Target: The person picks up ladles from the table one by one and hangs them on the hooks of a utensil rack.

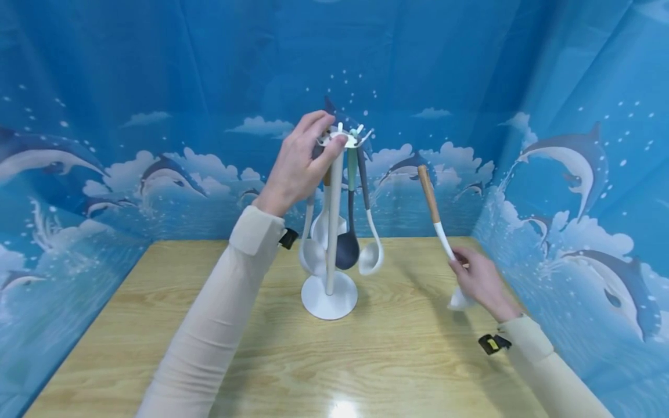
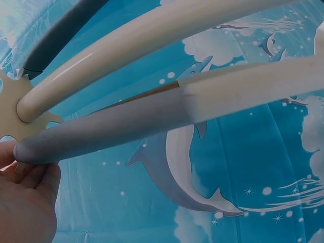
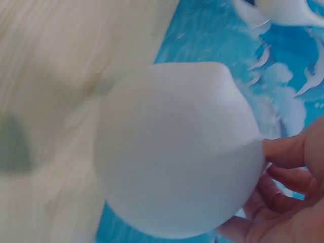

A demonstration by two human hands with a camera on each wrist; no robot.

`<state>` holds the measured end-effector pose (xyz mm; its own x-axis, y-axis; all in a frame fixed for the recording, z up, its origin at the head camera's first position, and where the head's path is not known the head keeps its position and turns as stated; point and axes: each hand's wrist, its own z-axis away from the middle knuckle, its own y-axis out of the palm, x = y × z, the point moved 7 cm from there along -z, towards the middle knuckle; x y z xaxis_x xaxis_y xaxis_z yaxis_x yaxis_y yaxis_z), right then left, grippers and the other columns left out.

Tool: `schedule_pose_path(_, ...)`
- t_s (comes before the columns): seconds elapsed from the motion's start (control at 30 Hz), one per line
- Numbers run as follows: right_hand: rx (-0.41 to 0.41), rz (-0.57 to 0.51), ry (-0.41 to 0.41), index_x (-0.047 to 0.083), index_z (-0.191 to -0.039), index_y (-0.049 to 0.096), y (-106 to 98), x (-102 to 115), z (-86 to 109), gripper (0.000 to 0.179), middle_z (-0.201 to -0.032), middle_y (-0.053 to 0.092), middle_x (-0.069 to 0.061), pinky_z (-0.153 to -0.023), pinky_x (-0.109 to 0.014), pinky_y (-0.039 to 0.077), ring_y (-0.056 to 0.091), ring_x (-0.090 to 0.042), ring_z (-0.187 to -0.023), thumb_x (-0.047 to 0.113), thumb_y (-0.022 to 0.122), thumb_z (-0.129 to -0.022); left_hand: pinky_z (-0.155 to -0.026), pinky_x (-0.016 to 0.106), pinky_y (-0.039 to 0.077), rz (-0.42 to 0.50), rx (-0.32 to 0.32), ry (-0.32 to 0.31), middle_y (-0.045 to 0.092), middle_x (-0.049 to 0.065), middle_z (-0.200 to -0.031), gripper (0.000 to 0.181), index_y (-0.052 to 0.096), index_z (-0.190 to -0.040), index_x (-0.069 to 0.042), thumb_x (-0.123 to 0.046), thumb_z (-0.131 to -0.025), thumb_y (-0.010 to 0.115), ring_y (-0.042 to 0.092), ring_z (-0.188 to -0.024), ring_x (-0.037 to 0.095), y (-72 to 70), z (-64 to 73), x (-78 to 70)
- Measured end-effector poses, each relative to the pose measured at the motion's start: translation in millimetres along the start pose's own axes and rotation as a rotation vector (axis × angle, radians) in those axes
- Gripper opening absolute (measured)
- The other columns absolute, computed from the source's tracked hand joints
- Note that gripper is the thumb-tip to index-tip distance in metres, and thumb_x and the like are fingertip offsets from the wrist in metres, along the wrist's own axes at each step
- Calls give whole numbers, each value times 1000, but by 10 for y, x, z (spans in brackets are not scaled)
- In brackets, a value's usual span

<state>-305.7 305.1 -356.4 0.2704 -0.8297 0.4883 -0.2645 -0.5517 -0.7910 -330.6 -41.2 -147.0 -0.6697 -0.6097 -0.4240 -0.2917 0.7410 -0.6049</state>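
A white utensil stand (image 1: 331,232) rises from a round base on the table. My left hand (image 1: 305,157) grips its hooked top disc from the left, thumb at the front. In the left wrist view the fingers of this hand (image 2: 30,202) are at the upper end of a grey utensil handle (image 2: 111,126). Off to the right, my right hand (image 1: 478,277) pinches the white lower stem of a ladle (image 1: 443,238) whose wooden handle points up. Its round white bowl, with a pouring lip, fills much of the right wrist view.
Several utensils hang from the stand, including a dark ladle (image 1: 347,251) with a green handle and a white ladle (image 1: 371,258) with a grey handle. A wood-grain table (image 1: 407,360) lies below. Blue dolphin-print curtains (image 1: 434,58) enclose the back and sides.
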Motion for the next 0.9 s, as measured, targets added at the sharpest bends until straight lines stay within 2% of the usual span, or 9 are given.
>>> schedule_pose_path(0.13,-59,-116,-35,-5,-128,59,28,214,-25,32,-109,65,-24,-82,-52,57,64,-37,-98,5,58,-97,-114,40,38,-4,1,-10,37,7,-155,57,43,-148,-9,-43,-102,46,40,-139,23,12,-1,-5)
schedule_pose_path(0.23,-108,-172,-78,-4,-127,60,34,354,-36,32,-113,65,-24,-82,-49,58,65,-36,-99,5,59,-96,-114,40,38,-4,0,-17,37,7,-155,58,43,-148,-9,-44,-102,47,40,-139,24,20,3,-8)
schedule_pose_path(0.4,-179,-216,-142,-3,-126,63,8,579,-37,32,-111,67,-20,-81,-40,59,66,-27,-96,6,62,-96,-113,40,39,-13,-8,-22,37,7,-154,58,43,-148,-9,-44,-102,47,41,-138,24,16,5,-19)
schedule_pose_path(0.63,-286,-240,-294,-2,-119,68,-36,873,-20,30,-100,72,-14,-72,-11,54,67,-9,-82,0,69,-89,-112,39,40,-36,-15,-38,37,6,-154,60,43,-148,-10,-48,-102,45,41,-138,23,20,0,-39)
schedule_pose_path(0.8,-305,-252,-374,-1,-119,69,-44,1023,3,31,-97,70,-13,-61,-9,50,63,-6,-78,-2,69,-88,-113,39,40,-56,-15,-55,36,5,-155,62,42,-149,-11,-50,-101,44,40,-139,22,34,12,-43)
schedule_pose_path(0.9,-297,-264,-395,-2,-120,68,-41,1090,21,31,-99,70,-13,-63,-9,50,61,-4,-81,-2,68,-88,-113,40,39,-67,-18,-56,35,5,-156,62,41,-149,-11,-50,-102,44,40,-139,23,39,16,-49)
